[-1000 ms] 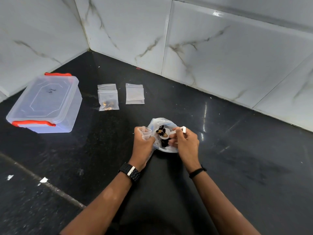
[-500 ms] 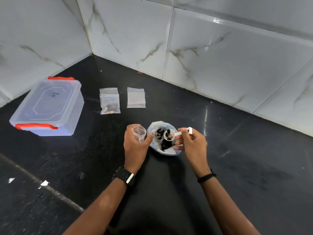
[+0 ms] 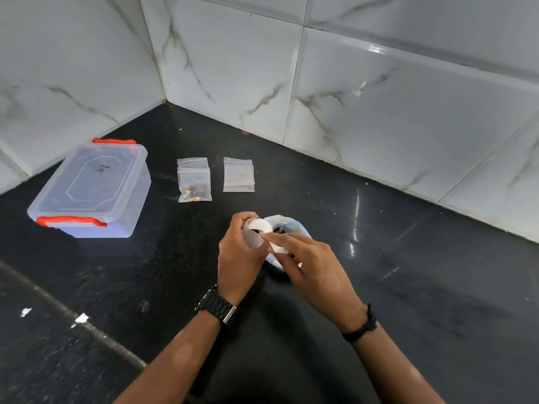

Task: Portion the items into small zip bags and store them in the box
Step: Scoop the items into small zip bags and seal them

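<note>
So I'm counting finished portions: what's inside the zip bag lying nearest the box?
The zip bag nearest the box holds a few small brown and dark pieces at its lower end. It overlaps another clear bag behind it; that one's contents are unclear.

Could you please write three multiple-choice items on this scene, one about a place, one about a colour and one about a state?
1. Where does the filled zip bag lie?
A. between the box and the empty bags
B. inside the box
C. right of the empty bags

2. What colour are the box's latches?
A. blue
B. red
C. green

3. How is the box?
A. lid off
B. tipped over
C. lid on

Answers:
1 A: it lies on the counter with the box to its left and the empty bags to its right.
2 B: both clips show red.
3 C: the clear lid sits on top.
</note>
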